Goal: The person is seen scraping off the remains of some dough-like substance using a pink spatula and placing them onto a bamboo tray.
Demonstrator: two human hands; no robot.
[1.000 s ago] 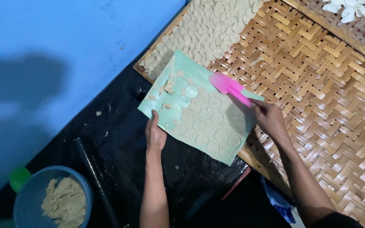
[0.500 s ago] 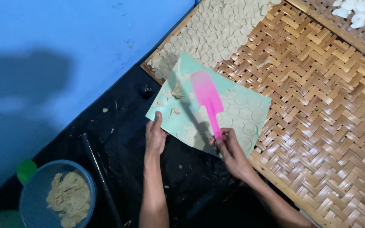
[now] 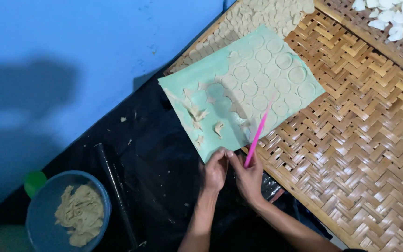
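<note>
A light green mat (image 3: 211,77) covered with cut round dough discs (image 3: 262,74) lies tilted, half over the black sheet and half over a woven bamboo tray (image 3: 360,140). My left hand (image 3: 214,170) grips the mat's near corner. Beside it, my right hand (image 3: 248,175) holds a pink spatula (image 3: 259,133) edge-on, its blade resting against the mat's near edge. Torn dough scraps (image 3: 197,114) cling to the mat's left part.
Many dough discs (image 3: 257,11) lie in rows on the tray's far end. A blue bowl (image 3: 38,219) with a dough lump (image 3: 80,214) sits at lower left, a green cup (image 3: 34,181) beside it. A dark rolling pin (image 3: 113,186) lies on the black sheet. White pieces (image 3: 392,16) fill another tray.
The pink spatula has swung from lying flat on the mat to edge-on at its near edge. My right hand came down next to my left at the mat's corner.
</note>
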